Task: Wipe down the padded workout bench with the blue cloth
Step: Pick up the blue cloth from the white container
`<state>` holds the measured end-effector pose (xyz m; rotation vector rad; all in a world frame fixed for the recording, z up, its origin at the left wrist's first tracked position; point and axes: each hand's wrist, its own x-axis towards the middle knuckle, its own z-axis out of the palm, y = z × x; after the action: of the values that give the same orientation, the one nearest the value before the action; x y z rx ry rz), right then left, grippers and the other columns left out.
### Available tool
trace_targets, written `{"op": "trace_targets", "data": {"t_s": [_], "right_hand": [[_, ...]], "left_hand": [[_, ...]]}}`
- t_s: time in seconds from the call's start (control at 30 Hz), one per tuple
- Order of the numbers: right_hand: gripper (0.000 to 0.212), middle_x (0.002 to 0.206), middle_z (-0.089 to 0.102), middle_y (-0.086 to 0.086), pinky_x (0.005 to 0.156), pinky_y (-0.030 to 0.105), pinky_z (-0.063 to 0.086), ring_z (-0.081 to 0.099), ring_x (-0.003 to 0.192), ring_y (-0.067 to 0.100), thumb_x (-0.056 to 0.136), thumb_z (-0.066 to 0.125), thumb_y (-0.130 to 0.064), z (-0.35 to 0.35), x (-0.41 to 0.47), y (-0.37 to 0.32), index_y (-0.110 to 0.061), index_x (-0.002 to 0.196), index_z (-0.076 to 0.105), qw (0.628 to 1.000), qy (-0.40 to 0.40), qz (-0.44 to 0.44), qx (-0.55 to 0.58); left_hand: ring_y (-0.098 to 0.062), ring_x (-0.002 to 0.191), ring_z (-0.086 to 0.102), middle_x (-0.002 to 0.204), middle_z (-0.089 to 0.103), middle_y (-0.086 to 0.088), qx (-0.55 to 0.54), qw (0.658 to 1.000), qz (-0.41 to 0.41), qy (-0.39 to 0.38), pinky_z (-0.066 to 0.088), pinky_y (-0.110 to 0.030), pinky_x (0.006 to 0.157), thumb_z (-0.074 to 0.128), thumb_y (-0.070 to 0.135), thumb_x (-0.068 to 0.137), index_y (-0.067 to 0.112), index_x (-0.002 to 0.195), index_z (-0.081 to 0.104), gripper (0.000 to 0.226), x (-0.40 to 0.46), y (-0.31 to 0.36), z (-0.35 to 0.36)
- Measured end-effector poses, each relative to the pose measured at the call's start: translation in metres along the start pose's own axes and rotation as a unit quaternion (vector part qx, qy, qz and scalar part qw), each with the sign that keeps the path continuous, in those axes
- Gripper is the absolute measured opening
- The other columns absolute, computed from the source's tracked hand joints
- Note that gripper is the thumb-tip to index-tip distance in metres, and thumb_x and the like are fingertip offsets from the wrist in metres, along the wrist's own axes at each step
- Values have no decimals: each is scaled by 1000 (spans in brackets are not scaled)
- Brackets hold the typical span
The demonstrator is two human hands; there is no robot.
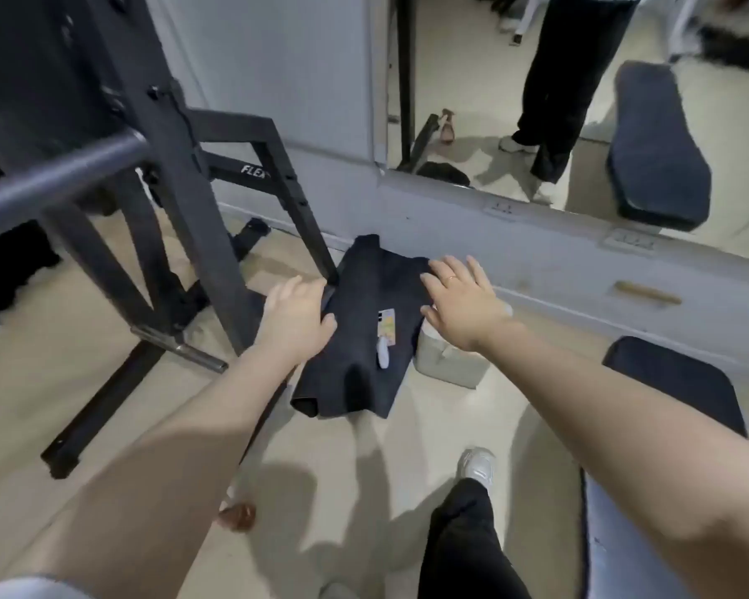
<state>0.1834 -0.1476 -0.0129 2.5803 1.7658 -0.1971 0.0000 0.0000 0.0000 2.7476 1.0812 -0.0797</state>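
Note:
A dark navy piece, fabric or pad, I cannot tell which, [364, 296] lies draped over something low on the floor by the wall. My left hand [297, 315] grips its left edge, thumb on top. My right hand [459, 300] is spread flat at its upper right corner, fingers straight. A phone [386, 324] and a small white object [382, 354] lie on top of the piece. The padded workout bench [675, 382] runs along my right, dark at its far end and paler near me.
A black weight rack [169, 166] with a grey bar [61, 175] stands at left, its feet across the floor. A pale bag [446, 361] sits beside the dark piece. A wall mirror [472, 101] reflects a bench and a person's legs. My shoe [476, 464] is below.

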Motion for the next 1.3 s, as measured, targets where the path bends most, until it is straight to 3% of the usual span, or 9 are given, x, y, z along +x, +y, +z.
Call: {"op": "trace_targets", "data": {"t_s": [0.17, 0.43, 0.63, 0.73, 0.87, 1.0, 1.1, 1.17, 1.3], "right_hand": [[46, 152, 22, 14, 113, 42, 14, 15, 140, 29, 95, 39, -32, 37, 6, 120, -8, 134, 38, 990, -56, 123, 43], [44, 147, 31, 12, 105, 37, 30, 30, 132, 31, 98, 36, -30, 124, 97, 275, -9, 136, 36, 961, -191, 168, 109], [44, 142, 35, 14, 98, 41, 37, 34, 127, 34, 97, 36, -26, 265, 143, 322, -9, 137, 32, 928, -259, 205, 172], [50, 139, 36, 15, 91, 41, 39, 39, 121, 35, 95, 39, -22, 333, 160, 332, -8, 140, 21, 914, -285, 220, 186], [58, 152, 18, 9, 91, 41, 40, 34, 124, 34, 96, 36, -21, 410, 204, 344, -16, 147, 8, 927, -230, 207, 211], [59, 156, 9, 7, 103, 40, 31, 22, 134, 32, 95, 40, -22, 480, 251, 353, -22, 147, 12, 958, -158, 169, 169], [60, 144, 32, 10, 90, 37, 35, 33, 123, 33, 87, 49, -13, 515, 270, 353, -15, 142, 24, 958, -149, 199, 144], [36, 123, 46, 12, 73, 34, 32, 42, 105, 33, 87, 48, -11, 528, 276, 350, -8, 123, 42, 959, -102, 225, 142], [14, 95, 58, 16, 68, 33, 37, 52, 87, 33, 88, 41, -6, 512, 269, 345, -5, 89, 56, 907, -96, 282, 298]], "left_hand": [[-30, 135, 37, 131, 54, -13, -73, 994, 56, -61, 33, -41, 108, 48, 24, 92, 7, 140, 36, 53, 85, 88, 42], [-27, 112, 55, 127, 58, -11, -237, 959, -53, -148, 47, -39, 93, 45, 22, 93, 16, 146, 28, 56, 231, 191, 147], [-19, 103, 52, 132, 54, -4, -232, 944, -82, -221, 40, -28, 85, 47, 20, 94, 15, 143, 33, 52, 306, 199, 283], [-26, 112, 53, 134, 52, -7, -153, 955, -25, -253, 44, -34, 90, 47, 21, 93, 15, 143, 32, 52, 339, 197, 350], [-24, 134, 37, 149, 37, -3, -72, 957, 44, -278, 35, -37, 101, 41, 23, 95, 17, 148, 23, 56, 379, 200, 432], [-26, 132, 38, 149, 33, -5, -133, 948, 56, -285, 36, -38, 104, 43, 18, 94, 16, 145, 30, 53, 397, 186, 504], [-22, 130, 41, 148, 33, -2, -192, 941, 70, -269, 37, -33, 102, 45, 14, 93, 20, 146, 30, 55, 398, 174, 535], [-16, 127, 43, 147, 33, 2, -240, 929, 53, -277, 34, -25, 95, 44, 14, 95, 26, 149, 22, 60, 397, 174, 543], [-18, 116, 50, 136, 44, -3, -275, 917, 31, -289, 36, -25, 91, 44, 17, 95, 30, 151, 13, 65, 398, 179, 537]]}}
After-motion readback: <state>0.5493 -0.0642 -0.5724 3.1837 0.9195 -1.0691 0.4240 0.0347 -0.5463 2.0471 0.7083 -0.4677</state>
